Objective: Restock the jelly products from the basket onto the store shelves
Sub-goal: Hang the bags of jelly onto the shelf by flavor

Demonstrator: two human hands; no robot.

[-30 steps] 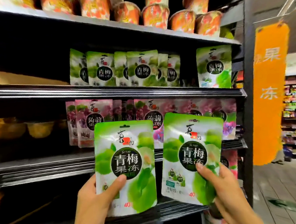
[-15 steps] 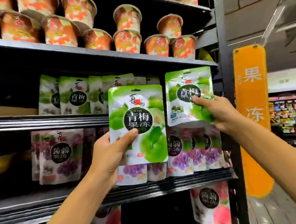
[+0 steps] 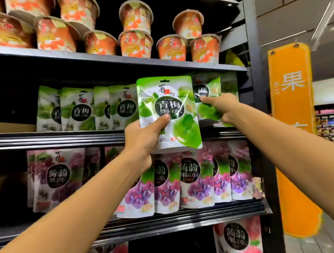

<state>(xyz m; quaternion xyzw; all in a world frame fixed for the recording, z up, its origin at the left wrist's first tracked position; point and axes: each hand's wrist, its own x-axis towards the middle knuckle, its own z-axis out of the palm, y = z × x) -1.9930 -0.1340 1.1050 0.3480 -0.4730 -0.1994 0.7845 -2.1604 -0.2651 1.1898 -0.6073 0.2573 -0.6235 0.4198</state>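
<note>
My left hand (image 3: 143, 136) grips a green plum jelly pouch (image 3: 170, 98) by its lower left corner and holds it upright in front of the green-pouch shelf (image 3: 54, 137). My right hand (image 3: 222, 107) reaches further in and pinches a second green jelly pouch (image 3: 209, 87), which sits at the right end of that shelf, partly hidden behind the first pouch. More green pouches (image 3: 78, 109) stand in a row on the left of the same shelf. The basket is out of view.
Orange jelly cups (image 3: 134, 43) fill the shelf above. Purple grape jelly pouches (image 3: 193, 179) line the shelf below, pink pouches (image 3: 237, 240) lower still. A black upright post (image 3: 255, 80) ends the shelving; an orange aisle sign (image 3: 294, 117) hangs right of it.
Both hands rose from the lower shelves to the green-pouch shelf. My right hand pushed its pouch in at the shelf's right end; my left brought its pouch up in front of it.
</note>
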